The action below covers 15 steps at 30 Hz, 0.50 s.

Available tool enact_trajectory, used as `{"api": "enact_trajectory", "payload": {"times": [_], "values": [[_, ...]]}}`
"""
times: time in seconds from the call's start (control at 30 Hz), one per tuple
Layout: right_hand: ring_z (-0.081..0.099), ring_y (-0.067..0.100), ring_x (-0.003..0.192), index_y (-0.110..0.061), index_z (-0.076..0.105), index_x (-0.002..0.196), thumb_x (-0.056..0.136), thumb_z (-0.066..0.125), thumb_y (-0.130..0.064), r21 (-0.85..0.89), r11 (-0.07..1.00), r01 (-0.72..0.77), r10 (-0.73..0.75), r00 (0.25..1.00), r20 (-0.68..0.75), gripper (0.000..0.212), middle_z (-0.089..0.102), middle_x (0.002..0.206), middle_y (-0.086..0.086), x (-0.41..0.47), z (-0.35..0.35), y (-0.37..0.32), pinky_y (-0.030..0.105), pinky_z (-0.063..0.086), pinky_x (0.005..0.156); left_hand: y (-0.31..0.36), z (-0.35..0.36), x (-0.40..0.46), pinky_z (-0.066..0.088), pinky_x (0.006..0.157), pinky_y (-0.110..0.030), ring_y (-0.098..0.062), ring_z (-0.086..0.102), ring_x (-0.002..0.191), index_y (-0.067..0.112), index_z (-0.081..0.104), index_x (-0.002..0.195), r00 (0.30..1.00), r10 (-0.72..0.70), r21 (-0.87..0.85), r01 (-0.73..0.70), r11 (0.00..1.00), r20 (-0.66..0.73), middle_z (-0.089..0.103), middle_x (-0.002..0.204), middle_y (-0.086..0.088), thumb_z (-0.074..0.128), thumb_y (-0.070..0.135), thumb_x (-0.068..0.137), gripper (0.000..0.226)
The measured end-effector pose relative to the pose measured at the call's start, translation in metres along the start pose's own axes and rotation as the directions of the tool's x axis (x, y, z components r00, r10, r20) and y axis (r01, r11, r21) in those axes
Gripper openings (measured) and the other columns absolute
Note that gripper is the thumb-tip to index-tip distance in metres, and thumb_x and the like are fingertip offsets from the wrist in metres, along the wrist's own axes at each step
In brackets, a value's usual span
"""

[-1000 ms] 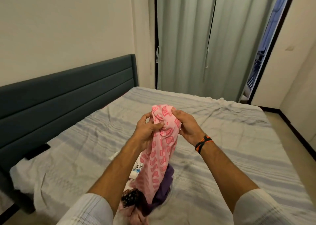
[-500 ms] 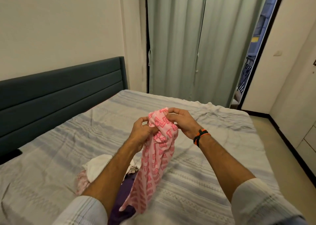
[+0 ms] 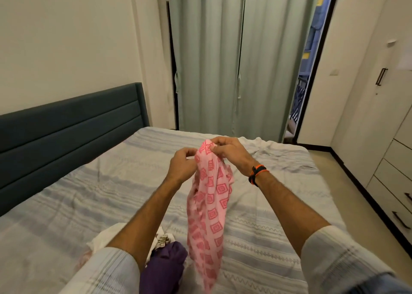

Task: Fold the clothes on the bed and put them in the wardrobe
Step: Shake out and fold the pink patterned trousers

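A pink garment (image 3: 210,206) printed with red squares hangs in the air over the bed (image 3: 263,204). My right hand (image 3: 229,151) pinches its top edge, and my left hand (image 3: 182,166) grips the cloth just below, on the left side. The lower end of the garment dangles near a heap of clothes at the bed's near edge: a purple piece (image 3: 165,264), a white piece (image 3: 109,235) and a small patterned piece (image 3: 163,241). My left forearm hides part of the heap. The white wardrobe (image 3: 379,115) with drawers stands along the right wall.
A dark padded headboard (image 3: 71,124) runs along the left. Grey-green curtains (image 3: 234,59) hang behind the bed, with an open doorway (image 3: 310,70) to their right. A strip of floor (image 3: 330,166) lies between bed and wardrobe.
The view has tilted up and turned right, so the wardrobe shows. My hands have lifted the pink garment slightly and shifted their hold along its top edge.
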State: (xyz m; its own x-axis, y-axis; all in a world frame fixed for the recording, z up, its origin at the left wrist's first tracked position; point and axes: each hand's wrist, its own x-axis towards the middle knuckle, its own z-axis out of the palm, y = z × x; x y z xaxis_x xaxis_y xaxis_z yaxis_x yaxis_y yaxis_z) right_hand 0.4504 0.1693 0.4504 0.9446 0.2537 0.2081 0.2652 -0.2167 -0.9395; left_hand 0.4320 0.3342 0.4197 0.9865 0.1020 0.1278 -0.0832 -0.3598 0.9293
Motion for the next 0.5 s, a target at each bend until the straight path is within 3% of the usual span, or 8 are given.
{"api": "enact_trajectory", "payload": {"times": [0.1, 0.23, 0.37, 0.43, 0.5], "values": [[0.062, 0.010, 0.075, -0.004, 0.071, 0.098, 0.095, 0.055, -0.001, -0.070, 0.997, 0.029, -0.027, 0.999, 0.042, 0.017, 0.068, 0.088, 0.003, 0.006, 0.003, -0.005, 0.018, 0.052, 0.071, 0.015, -0.010, 0.011, 0.052, 0.095, -0.037, -0.014, 0.063, 0.110, 0.021, 0.063, 0.120, 0.978, 0.143, -0.095, -0.129, 0.987, 0.152, 0.068, 0.112, 0.004, 0.066, 0.019, 0.091, 0.029], [0.064, 0.015, 0.080, -0.005, 0.071, 0.100, 0.097, 0.056, -0.005, -0.150, 0.985, 0.083, -0.071, 0.994, 0.084, 0.015, 0.068, 0.088, 0.003, 0.013, -0.001, -0.005, 0.029, 0.053, 0.082, 0.015, -0.025, 0.026, 0.048, 0.098, -0.036, -0.013, 0.061, 0.113, 0.020, 0.062, 0.123, 0.887, 0.205, -0.011, -0.220, 0.975, 0.414, 0.070, 0.112, 0.002, 0.062, 0.005, 0.090, 0.036], [0.065, 0.016, 0.074, -0.010, 0.069, 0.100, 0.097, 0.061, -0.014, -0.204, 0.967, 0.152, -0.128, 0.984, 0.127, 0.010, 0.067, 0.078, 0.002, 0.017, -0.010, -0.001, 0.041, 0.056, 0.077, 0.014, -0.029, 0.038, 0.045, 0.094, -0.034, -0.015, 0.062, 0.103, 0.015, 0.068, 0.106, 0.873, 0.227, 0.159, -0.322, 0.933, 0.431, 0.069, 0.103, 0.000, 0.067, 0.009, 0.087, 0.020], [0.064, 0.010, 0.064, -0.009, 0.067, 0.104, 0.093, 0.067, -0.019, -0.234, 0.961, 0.146, -0.119, 0.985, 0.127, 0.015, 0.064, 0.068, -0.002, 0.017, -0.012, 0.002, 0.033, 0.054, 0.066, 0.012, -0.026, 0.043, 0.051, 0.088, -0.034, -0.017, 0.064, 0.093, 0.016, 0.071, 0.096, 0.881, 0.227, 0.285, -0.362, 0.888, 0.415, 0.070, 0.094, 0.000, 0.065, 0.011, 0.087, 0.012], [0.063, 0.007, 0.061, -0.012, 0.066, 0.106, 0.082, 0.079, -0.022, -0.286, 0.951, 0.113, -0.081, 0.990, 0.119, 0.029, 0.066, 0.068, -0.002, 0.016, -0.013, 0.003, 0.028, 0.053, 0.065, 0.009, -0.024, 0.047, 0.054, 0.083, -0.036, -0.016, 0.064, 0.088, 0.021, 0.070, 0.087, 0.910, 0.254, 0.359, -0.369, 0.857, 0.328, 0.069, 0.088, 0.005, 0.066, 0.015, 0.085, 0.008]]}}
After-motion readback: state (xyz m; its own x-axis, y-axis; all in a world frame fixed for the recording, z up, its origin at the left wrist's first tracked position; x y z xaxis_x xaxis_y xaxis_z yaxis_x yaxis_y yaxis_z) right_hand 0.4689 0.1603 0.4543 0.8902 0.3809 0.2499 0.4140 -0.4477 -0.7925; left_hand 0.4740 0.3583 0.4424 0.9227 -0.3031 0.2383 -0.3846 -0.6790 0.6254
